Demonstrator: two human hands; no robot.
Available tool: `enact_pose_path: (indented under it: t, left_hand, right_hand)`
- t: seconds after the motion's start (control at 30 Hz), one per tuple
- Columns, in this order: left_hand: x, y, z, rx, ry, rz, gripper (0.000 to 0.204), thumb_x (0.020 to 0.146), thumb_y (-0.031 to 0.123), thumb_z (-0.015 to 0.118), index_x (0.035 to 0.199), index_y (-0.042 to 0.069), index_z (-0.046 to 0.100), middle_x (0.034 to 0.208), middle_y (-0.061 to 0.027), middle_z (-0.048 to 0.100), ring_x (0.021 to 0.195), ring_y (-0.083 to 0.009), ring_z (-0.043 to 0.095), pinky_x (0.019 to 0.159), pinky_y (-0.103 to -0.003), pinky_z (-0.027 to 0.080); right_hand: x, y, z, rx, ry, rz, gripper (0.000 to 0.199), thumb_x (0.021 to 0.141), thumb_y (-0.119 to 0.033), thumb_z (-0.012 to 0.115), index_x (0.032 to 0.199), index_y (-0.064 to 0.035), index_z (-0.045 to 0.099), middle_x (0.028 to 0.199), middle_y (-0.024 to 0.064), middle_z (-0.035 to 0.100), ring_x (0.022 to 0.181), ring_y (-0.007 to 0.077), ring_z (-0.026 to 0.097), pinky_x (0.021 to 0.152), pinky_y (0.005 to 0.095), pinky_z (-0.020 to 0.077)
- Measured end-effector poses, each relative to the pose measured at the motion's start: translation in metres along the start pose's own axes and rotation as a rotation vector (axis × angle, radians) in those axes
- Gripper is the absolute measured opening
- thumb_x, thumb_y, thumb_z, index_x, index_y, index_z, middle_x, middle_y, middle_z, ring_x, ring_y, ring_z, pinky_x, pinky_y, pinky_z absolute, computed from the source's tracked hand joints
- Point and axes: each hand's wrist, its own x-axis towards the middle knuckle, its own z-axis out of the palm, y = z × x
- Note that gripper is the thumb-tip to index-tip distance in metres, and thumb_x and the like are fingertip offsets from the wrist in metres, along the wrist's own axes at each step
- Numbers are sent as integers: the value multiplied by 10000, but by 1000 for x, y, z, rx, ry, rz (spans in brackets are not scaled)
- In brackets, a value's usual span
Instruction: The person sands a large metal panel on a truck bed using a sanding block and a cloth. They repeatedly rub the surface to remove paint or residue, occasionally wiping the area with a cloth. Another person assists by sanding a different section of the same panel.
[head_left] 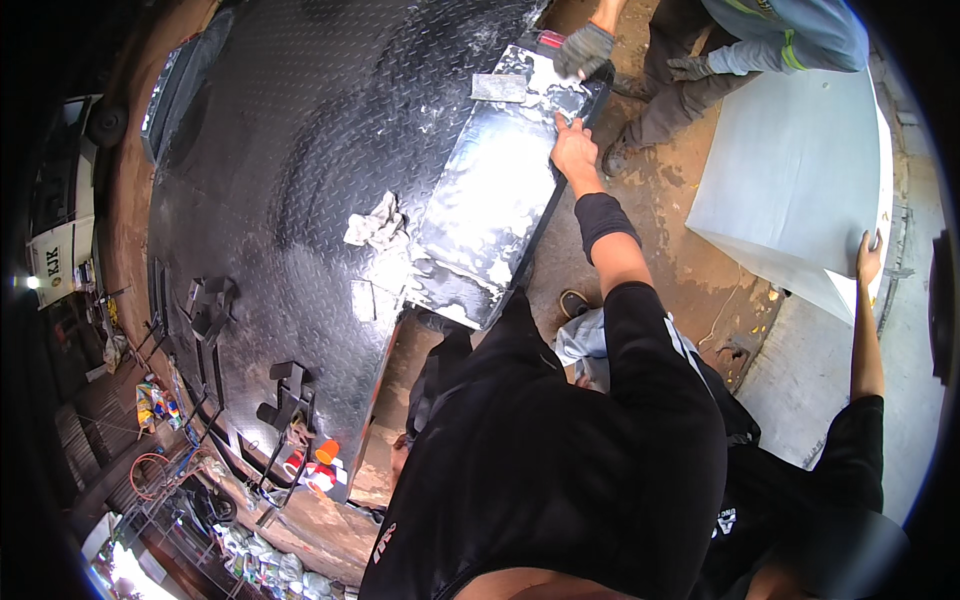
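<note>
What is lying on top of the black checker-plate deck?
On the checker-plate deck lie a crumpled white rag and a long panel smeared with white paste. The left hand rests on the panel's edge. What the panel covers cannot be seen.

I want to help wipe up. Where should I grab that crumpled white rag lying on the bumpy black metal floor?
Pinch the white rag from above, at its bunched-up top fold. It lies loose and crumpled on the black tread plate, so the raised folds are probably easier to catch than the flat edges. Come from its left side, which looks open; the smeared metal panel sits close on its right.
</note>
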Motion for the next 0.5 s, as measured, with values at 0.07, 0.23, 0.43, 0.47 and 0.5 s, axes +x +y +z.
enact_pose_path:
  t: [0.07, 0.23, 0.43, 0.47, 0.5]
  left_hand:
    - [6, -3, 3, -35, 5, -37, 264, 897, 81, 631, 1158, 44, 648, 1043, -83, 698, 930, -160, 649, 800, -316, 514]
    - [4, 13, -6, 304, -2, -12, 300, 881, 153, 628, 1164, 61, 666, 1042, -76, 702, 942, -176, 657, 812, -339, 516]
    - [2, 39, 34, 430, 24, -57, 322, 865, 200, 624, 1162, 86, 677, 1025, -53, 704, 938, -168, 647, 832, -345, 507]
    - [1, 38, 20, 477, 50, -32, 329, 864, 209, 626, 1164, 84, 675, 1030, -55, 704, 944, -168, 647, 833, -344, 506]
    - [2, 37, 6, 525, 73, -10, 337, 862, 219, 628, 1166, 83, 674, 1035, -58, 704, 950, -168, 647, 834, -344, 505]
  right_hand:
    - [1, 8, 3, -19, -10, 16, 623, 902, -134, 530, 1503, -249, 411, 1374, 147, 491, 1210, 358, 548, 912, 496, 523]
    - [-1, 2, 5, -17, 10, -19, 636, 899, -142, 531, 1510, -265, 403, 1372, 137, 494, 1189, 351, 557, 900, 491, 528]
    - [-9, 34, 4, -65, 29, 11, 631, 889, -144, 544, 1495, -271, 424, 1345, 132, 505, 1168, 346, 566, 881, 483, 536]
    - [-8, 22, 4, -37, 31, -1, 629, 887, -144, 547, 1492, -273, 428, 1341, 132, 506, 1167, 347, 566, 880, 483, 536]
    - [-7, 13, 4, -12, 35, -10, 633, 882, -142, 551, 1489, -276, 431, 1341, 133, 506, 1166, 349, 566, 880, 481, 536]
